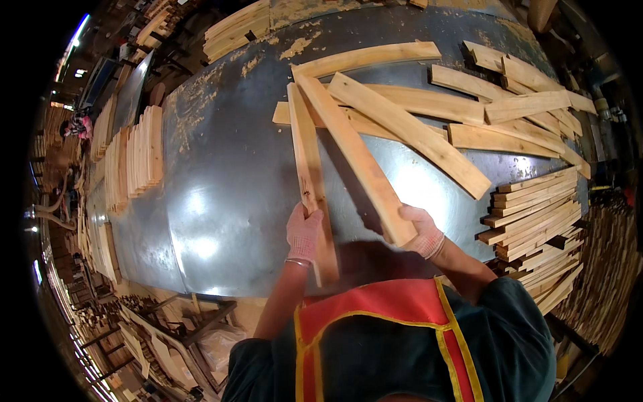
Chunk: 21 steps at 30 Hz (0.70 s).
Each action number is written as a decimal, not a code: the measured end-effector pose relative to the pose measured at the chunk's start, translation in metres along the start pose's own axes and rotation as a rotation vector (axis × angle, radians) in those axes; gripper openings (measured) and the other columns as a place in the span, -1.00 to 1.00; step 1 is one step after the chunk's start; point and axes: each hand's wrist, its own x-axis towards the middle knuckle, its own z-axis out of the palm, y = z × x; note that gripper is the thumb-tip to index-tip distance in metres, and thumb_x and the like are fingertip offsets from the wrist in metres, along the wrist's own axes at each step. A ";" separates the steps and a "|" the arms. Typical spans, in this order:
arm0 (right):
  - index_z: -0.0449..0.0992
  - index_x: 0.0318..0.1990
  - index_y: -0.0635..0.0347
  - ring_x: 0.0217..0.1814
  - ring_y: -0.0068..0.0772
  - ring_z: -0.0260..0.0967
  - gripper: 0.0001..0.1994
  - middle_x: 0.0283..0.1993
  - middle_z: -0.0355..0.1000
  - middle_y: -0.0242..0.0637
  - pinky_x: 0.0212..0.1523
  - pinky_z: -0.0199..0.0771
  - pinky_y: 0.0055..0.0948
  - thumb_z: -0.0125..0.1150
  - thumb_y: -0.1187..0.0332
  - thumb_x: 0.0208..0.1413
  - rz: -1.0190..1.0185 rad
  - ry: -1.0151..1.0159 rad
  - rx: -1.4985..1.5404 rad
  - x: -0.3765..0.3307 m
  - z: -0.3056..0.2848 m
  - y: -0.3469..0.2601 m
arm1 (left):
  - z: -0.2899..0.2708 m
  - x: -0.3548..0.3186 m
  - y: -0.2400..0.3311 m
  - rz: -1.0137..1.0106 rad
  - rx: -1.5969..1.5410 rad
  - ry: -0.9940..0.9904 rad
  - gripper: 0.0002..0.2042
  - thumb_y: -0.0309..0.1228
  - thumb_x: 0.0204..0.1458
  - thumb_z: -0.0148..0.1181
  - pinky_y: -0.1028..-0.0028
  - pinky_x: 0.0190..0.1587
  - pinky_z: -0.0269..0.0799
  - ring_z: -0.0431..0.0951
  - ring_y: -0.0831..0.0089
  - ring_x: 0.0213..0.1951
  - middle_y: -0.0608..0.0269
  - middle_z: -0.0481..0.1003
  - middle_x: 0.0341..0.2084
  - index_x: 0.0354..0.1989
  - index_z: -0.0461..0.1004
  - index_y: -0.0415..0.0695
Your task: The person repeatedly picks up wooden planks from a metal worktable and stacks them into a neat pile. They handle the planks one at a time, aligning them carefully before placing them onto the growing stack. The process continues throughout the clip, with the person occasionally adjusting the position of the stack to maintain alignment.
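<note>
My left hand [305, 234], in a pale pink work glove, is closed round a narrow wooden board [306, 157] that runs away from me, its near end sticking out past my wrist. In the same kind of glove, my right hand [420, 231] grips the near end of a second wooden board [358, 157], which slants away to the left. The far ends of both boards lie close together near the loose boards. Just right of them a wide loose board [412, 134] lies slantwise over others.
A grey metal-topped table [228, 167] with patches of sawdust spreads before me. Loose boards [522, 107] lie jumbled at the far right. Nearer on the right stands a stack of boards [536, 211]; another row of boards [144, 154] is at the left, more boards [234, 30] at the back.
</note>
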 end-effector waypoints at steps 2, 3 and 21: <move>0.22 0.46 0.26 -0.34 -0.42 0.51 -0.34 -0.20 0.60 -0.25 -0.31 0.55 -0.32 0.26 0.15 0.33 0.050 -0.386 0.256 0.005 -0.003 -0.003 | 0.001 -0.004 0.007 0.135 0.153 0.055 -0.55 -0.28 0.15 0.29 0.20 0.05 0.54 0.64 0.08 -0.04 0.02 0.61 -0.04 0.20 0.48 -0.17; 0.19 0.47 0.26 -0.40 -0.43 0.46 -0.36 -0.25 0.58 -0.26 -0.35 0.51 -0.34 0.17 0.11 0.37 0.032 -0.333 0.265 0.007 -0.004 0.001 | 0.002 -0.008 0.008 0.197 0.231 0.085 -0.54 -0.24 0.15 0.28 0.16 0.07 0.54 0.64 -0.01 -0.01 -0.04 0.61 -0.03 0.20 0.47 -0.16; 0.32 0.41 0.29 0.19 -0.27 0.53 -0.27 0.24 0.51 -0.15 0.20 0.57 -0.25 0.48 0.31 0.10 -0.541 0.352 -0.473 -0.029 0.044 0.072 | -0.009 0.025 -0.021 0.245 -0.194 -0.088 -0.49 -0.29 0.08 0.32 0.09 0.12 0.52 0.60 -0.15 0.07 -0.18 0.60 0.02 0.19 0.47 -0.24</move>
